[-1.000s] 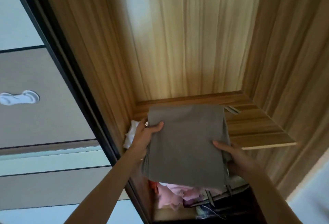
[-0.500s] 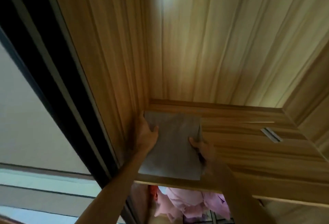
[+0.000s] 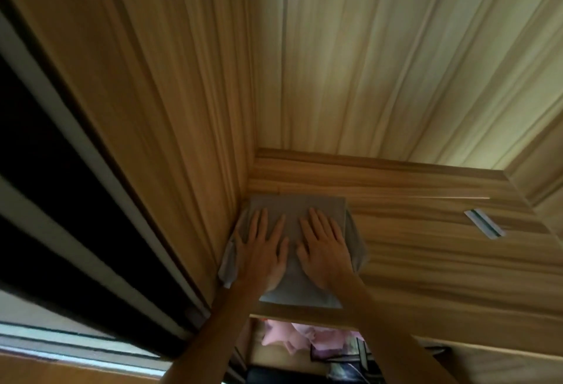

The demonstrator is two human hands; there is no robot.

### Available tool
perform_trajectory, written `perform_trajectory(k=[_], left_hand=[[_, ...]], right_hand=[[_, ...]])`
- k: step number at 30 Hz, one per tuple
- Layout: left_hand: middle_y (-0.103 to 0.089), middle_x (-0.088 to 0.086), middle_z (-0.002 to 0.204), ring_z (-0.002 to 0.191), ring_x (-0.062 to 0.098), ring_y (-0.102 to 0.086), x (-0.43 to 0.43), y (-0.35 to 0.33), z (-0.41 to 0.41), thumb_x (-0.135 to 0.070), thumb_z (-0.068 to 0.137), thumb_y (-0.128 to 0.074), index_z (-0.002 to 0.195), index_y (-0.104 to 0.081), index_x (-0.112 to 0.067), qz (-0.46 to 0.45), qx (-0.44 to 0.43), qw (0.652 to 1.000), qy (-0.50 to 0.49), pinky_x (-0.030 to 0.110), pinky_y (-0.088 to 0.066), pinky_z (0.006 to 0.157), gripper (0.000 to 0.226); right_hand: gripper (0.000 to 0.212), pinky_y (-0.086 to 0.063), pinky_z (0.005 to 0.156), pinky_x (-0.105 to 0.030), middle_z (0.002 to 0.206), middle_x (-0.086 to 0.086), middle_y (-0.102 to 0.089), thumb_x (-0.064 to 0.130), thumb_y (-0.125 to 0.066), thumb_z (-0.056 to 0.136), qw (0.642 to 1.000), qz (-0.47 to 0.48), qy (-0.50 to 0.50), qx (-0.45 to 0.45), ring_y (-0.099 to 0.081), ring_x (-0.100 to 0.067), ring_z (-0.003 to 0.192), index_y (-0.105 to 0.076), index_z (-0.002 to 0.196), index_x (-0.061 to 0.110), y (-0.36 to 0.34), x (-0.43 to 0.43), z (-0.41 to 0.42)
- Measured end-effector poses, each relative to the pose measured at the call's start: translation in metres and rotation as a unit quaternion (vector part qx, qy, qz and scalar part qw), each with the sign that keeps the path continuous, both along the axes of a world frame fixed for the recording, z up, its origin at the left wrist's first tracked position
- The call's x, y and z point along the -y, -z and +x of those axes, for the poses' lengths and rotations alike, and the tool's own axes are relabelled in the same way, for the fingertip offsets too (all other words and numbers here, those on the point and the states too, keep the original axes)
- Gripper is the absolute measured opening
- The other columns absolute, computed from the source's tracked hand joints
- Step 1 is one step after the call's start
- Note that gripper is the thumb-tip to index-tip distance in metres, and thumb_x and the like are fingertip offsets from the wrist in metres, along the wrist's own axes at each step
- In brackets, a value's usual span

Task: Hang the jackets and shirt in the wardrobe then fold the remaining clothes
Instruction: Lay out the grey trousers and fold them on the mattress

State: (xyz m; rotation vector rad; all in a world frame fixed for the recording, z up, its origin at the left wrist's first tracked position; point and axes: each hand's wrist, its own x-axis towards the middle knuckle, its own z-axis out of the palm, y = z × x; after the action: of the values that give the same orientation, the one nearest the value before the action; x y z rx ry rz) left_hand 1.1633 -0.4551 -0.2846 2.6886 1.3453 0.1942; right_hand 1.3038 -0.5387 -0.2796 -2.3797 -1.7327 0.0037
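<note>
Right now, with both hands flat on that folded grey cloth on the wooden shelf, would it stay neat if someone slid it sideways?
Probably not entirely. The folded grey cloth looks soft and floppy: its left edge already curls up against the wardrobe wall. It seems light and thin, lying flat under the left hand and right hand. On the smooth wooden shelf it would likely slide easily, though loose layers might bunch.

Single head-worn wide-angle view, facing forward and down into the wardrobe's left rear corner, close above the wooden shelf (image 3: 426, 249) at lower centre; the side panel (image 3: 170, 109) fills the upper left of the frame.
</note>
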Motion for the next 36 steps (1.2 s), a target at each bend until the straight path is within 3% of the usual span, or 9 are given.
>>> perform_trajectory(k=[3, 5, 9, 13, 16, 21, 27, 30, 36], left_hand=[[-0.029, 0.008, 0.162, 0.15, 0.023, -0.024, -0.002, 0.002, 0.002, -0.056, 0.092, -0.021, 0.151, -0.039, -0.032, 0.005, 0.008, 0.999, -0.036, 0.064, -0.034, 0.105, 0.066], [-0.014, 0.008, 0.166, 0.153, 0.024, -0.012, 0.0, 0.002, 0.002, -0.06, 0.089, -0.008, 0.155, -0.026, -0.033, 0.0, -0.006, 0.999, -0.048, 0.064, -0.026, 0.111, 0.074], [0.001, 0.008, 0.167, 0.154, 0.026, -0.001, 0.006, -0.007, 0.002, -0.064, 0.083, 0.009, 0.159, -0.011, -0.029, -0.027, -0.044, 0.997, -0.055, 0.063, -0.016, 0.115, 0.085], [-0.006, 0.012, 0.166, 0.153, 0.031, -0.006, 0.019, -0.023, -0.008, -0.057, 0.101, -0.02, 0.158, -0.017, -0.022, -0.038, -0.079, 0.995, -0.043, 0.057, -0.016, 0.119, 0.067], [-0.018, 0.014, 0.163, 0.15, 0.034, -0.015, 0.041, -0.036, -0.022, -0.048, 0.102, -0.031, 0.154, -0.027, -0.021, -0.032, -0.085, 0.995, -0.032, 0.052, -0.017, 0.12, 0.058], [-0.049, 0.012, 0.142, 0.131, 0.033, -0.049, 0.095, -0.061, -0.05, -0.04, 0.098, -0.033, 0.14, -0.043, -0.016, -0.066, -0.068, 0.993, -0.068, 0.045, -0.044, 0.105, 0.05], [-0.063, 0.011, 0.122, 0.112, 0.036, -0.064, 0.165, -0.083, -0.096, -0.025, 0.098, -0.042, 0.124, -0.054, -0.015, -0.056, -0.012, 0.992, -0.112, 0.041, -0.052, 0.09, 0.03], [-0.066, 0.01, 0.12, 0.111, 0.037, -0.064, 0.191, -0.093, -0.125, -0.022, 0.097, -0.043, 0.123, -0.056, -0.016, -0.068, 0.023, 0.988, -0.135, 0.042, -0.051, 0.093, 0.029], [-0.068, 0.006, 0.121, 0.108, 0.028, -0.066, 0.221, -0.102, -0.203, -0.034, 0.101, -0.045, 0.125, -0.063, -0.015, -0.07, -0.041, 0.984, -0.158, 0.038, -0.054, 0.093, 0.036]], right_hand=[[0.09, 0.0, 0.122, -0.041, 0.167, -0.005, -0.004, 0.066, -0.012, 0.08, 0.994, -0.023, 0.075, -0.072, -0.004, -0.023, 0.154, -0.014, 0.159, 0.023, -0.001, 0.008, 0.011], [0.093, 0.0, 0.123, -0.04, 0.167, -0.004, 0.005, 0.072, -0.004, 0.077, 0.986, -0.029, 0.122, -0.108, 0.001, -0.023, 0.154, -0.001, 0.158, 0.028, -0.005, 0.013, 0.014], [0.075, -0.001, 0.124, -0.04, 0.166, -0.008, 0.007, 0.06, -0.023, 0.099, 0.977, -0.052, 0.131, -0.161, 0.003, -0.024, 0.154, 0.006, 0.158, 0.023, -0.012, 0.022, 0.016], [0.072, -0.02, 0.12, -0.048, 0.166, -0.014, -0.005, 0.054, -0.024, 0.102, 0.977, -0.057, 0.116, -0.168, -0.011, -0.032, 0.152, -0.005, 0.159, 0.015, -0.024, 0.04, 0.016], [0.07, -0.033, 0.112, -0.045, 0.158, -0.02, -0.028, 0.051, -0.023, 0.098, 0.98, -0.057, 0.125, -0.142, -0.034, -0.037, 0.14, -0.027, 0.153, 0.007, -0.038, 0.064, 0.005], [0.045, -0.046, 0.09, -0.044, 0.114, -0.025, -0.058, 0.032, -0.04, 0.089, 0.99, -0.011, 0.068, -0.126, -0.057, -0.044, 0.105, -0.064, 0.112, 0.002, -0.053, 0.104, -0.027], [0.039, -0.045, 0.1, -0.036, 0.127, -0.012, -0.058, 0.029, -0.051, 0.094, 0.992, -0.032, -0.046, -0.114, -0.055, -0.03, 0.121, -0.056, 0.129, 0.012, -0.075, 0.151, -0.072], [0.033, -0.045, 0.097, -0.034, 0.122, -0.009, -0.06, 0.025, -0.052, 0.094, 0.987, -0.035, -0.081, -0.135, -0.056, -0.027, 0.117, -0.059, 0.124, 0.014, -0.083, 0.169, -0.096], [0.025, -0.049, 0.091, -0.031, 0.108, -0.009, -0.071, 0.015, -0.052, 0.092, 0.971, -0.032, -0.148, -0.185, -0.064, -0.028, 0.104, -0.072, 0.106, 0.012, -0.103, 0.18, -0.162]])
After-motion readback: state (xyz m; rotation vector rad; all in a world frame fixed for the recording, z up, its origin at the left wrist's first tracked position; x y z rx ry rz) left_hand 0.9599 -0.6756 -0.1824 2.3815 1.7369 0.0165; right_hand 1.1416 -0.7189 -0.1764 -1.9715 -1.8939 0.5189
